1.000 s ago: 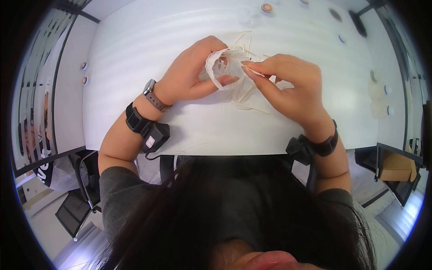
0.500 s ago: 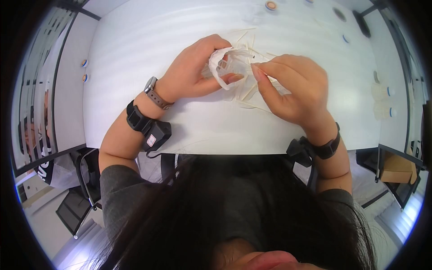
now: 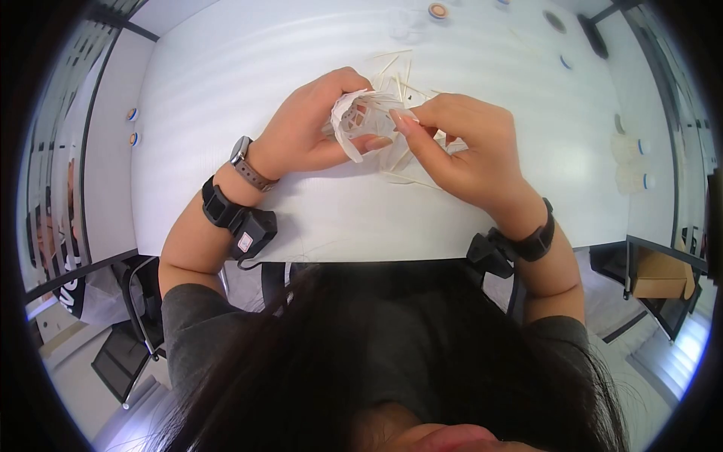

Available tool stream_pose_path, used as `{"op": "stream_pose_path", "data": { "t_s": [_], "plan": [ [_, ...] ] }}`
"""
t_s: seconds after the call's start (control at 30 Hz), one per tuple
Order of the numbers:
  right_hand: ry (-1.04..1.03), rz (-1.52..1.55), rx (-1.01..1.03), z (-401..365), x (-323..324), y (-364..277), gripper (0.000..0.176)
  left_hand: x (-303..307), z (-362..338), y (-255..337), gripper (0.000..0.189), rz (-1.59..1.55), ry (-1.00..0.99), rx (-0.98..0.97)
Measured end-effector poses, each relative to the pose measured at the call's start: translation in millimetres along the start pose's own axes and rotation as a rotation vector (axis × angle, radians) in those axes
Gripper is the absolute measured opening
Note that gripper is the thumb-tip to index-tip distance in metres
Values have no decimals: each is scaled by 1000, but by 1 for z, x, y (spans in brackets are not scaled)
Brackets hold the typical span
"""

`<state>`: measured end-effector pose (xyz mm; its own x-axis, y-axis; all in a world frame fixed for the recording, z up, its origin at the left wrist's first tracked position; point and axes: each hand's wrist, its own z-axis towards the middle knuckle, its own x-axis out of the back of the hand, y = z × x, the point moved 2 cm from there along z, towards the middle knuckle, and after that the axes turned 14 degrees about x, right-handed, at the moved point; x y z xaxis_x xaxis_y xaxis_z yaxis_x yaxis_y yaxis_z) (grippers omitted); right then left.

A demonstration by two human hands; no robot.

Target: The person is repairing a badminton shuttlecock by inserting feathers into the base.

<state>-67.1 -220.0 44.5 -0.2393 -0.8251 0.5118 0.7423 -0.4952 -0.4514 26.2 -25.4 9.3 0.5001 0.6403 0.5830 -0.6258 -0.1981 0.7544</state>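
My left hand (image 3: 312, 124) is wrapped around a white feather shuttlecock (image 3: 349, 111), its open skirt tipped up toward me and its cork end hidden. The thumb lies along the near side of the skirt. Thumb and forefinger of my right hand (image 3: 463, 147) are pinched together at the skirt's right edge, on a feather (image 3: 403, 114) there. Beneath and behind both hands, loose feathers and pale quills (image 3: 398, 79) lie scattered on the white table (image 3: 331, 218).
Two more shuttlecocks (image 3: 626, 179) lie at the right side of the table. Small round cork bases with blue bands stand at the left edge (image 3: 133, 138) and the far side (image 3: 437, 11). A dark oval object (image 3: 555, 21) is at the back right.
My right hand has come left to the shuttlecock's rim, its pinched fingertips now over the feathers. My left hand keeps its hold, with the skirt turned slightly. The whole view has shifted a little.
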Motion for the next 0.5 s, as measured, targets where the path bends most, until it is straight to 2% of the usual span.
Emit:
{"op": "stream_pose_path", "data": {
  "t_s": [0.5],
  "plan": [
    [-19, -26, 6, -1, -2, 1, 7, 1, -1, 3, 50, 71, -27, -23]
  ]
}}
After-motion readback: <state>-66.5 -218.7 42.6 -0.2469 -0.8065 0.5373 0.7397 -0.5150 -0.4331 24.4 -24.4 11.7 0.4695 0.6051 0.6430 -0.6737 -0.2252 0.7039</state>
